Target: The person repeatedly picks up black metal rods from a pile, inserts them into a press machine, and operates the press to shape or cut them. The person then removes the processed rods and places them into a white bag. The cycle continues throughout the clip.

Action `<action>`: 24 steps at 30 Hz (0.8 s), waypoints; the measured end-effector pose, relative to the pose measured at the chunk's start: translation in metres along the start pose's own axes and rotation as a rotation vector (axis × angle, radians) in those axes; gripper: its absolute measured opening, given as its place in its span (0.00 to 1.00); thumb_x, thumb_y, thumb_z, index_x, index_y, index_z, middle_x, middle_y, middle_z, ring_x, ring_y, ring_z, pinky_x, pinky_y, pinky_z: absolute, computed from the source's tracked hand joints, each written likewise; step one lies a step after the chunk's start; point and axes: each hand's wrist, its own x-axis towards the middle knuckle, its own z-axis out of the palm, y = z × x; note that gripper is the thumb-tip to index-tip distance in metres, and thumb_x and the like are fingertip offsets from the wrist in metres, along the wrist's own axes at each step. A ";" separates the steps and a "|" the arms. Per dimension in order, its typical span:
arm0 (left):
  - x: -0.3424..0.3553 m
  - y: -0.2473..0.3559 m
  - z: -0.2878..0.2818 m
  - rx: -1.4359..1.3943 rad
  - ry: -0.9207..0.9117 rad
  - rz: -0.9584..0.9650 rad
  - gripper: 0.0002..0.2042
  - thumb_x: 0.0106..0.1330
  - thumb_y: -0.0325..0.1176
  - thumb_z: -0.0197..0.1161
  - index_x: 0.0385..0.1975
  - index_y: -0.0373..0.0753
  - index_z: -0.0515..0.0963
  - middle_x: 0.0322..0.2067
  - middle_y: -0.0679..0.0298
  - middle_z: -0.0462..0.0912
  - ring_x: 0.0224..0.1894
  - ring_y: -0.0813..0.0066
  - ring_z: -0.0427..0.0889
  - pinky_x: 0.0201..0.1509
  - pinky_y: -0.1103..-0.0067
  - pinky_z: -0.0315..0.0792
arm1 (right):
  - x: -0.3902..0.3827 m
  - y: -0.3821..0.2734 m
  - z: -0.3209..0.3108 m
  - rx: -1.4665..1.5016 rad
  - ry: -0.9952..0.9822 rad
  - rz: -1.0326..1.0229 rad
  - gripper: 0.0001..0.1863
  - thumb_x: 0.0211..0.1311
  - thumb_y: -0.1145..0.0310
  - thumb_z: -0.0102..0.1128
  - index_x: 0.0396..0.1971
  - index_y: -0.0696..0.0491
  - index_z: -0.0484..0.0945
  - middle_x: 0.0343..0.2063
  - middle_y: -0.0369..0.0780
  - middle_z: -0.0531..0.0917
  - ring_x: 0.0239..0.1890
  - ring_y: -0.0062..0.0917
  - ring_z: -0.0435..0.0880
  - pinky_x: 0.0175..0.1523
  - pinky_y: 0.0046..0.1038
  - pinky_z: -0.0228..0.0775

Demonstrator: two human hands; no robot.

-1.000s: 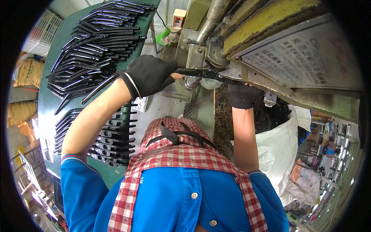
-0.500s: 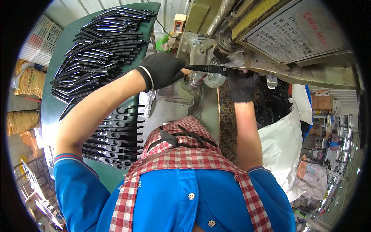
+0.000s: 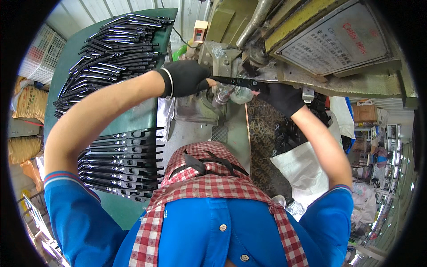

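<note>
Both my hands wear black gloves with some fingertips bare. Between them I hold a long black metal bar (image 3: 234,81) with round holes or rivets, roughly level in front of the machine. Its left end is gripped by my left hand (image 3: 188,78), with thumb and fingers closed. At the other end, the fingers of my right hand (image 3: 283,98) are closed round the bar, partly hiding it. Just below the bar sits a metal machine fitting (image 3: 222,97) beside some clear plastic wrap (image 3: 243,95).
A green table (image 3: 129,207) on the left carries rows of bent black rods (image 3: 116,53) and a stack of flat black bars (image 3: 120,160). The large press-like machine (image 3: 293,71) with a metal plate overhangs the right. A white sack (image 3: 302,169) with black parts stands below it.
My right forearm has swung outward to the right, its elbow wider. The bar now tilts slightly down to the right. My left hand stays on its end.
</note>
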 end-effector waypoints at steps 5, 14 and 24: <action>0.006 -0.005 -0.004 0.059 0.008 0.067 0.21 0.69 0.51 0.49 0.32 0.37 0.78 0.20 0.48 0.78 0.27 0.48 0.80 0.33 0.61 0.73 | -0.002 0.008 0.010 -0.180 0.097 -0.078 0.22 0.51 0.48 0.67 0.37 0.51 0.79 0.30 0.41 0.81 0.34 0.37 0.80 0.44 0.39 0.70; 0.000 -0.005 -0.002 0.261 0.046 -0.014 0.20 0.68 0.54 0.49 0.36 0.42 0.76 0.25 0.53 0.82 0.31 0.49 0.82 0.37 0.60 0.74 | -0.004 0.009 0.015 -0.286 0.069 0.024 0.19 0.51 0.50 0.65 0.36 0.48 0.80 0.28 0.45 0.82 0.33 0.42 0.82 0.38 0.38 0.73; -0.075 -0.070 0.007 -0.022 0.160 -0.206 0.21 0.67 0.49 0.55 0.32 0.32 0.75 0.25 0.46 0.77 0.30 0.44 0.77 0.33 0.64 0.69 | 0.000 0.014 0.020 -0.264 0.202 -0.130 0.20 0.51 0.53 0.66 0.39 0.50 0.79 0.30 0.46 0.82 0.37 0.42 0.81 0.42 0.38 0.72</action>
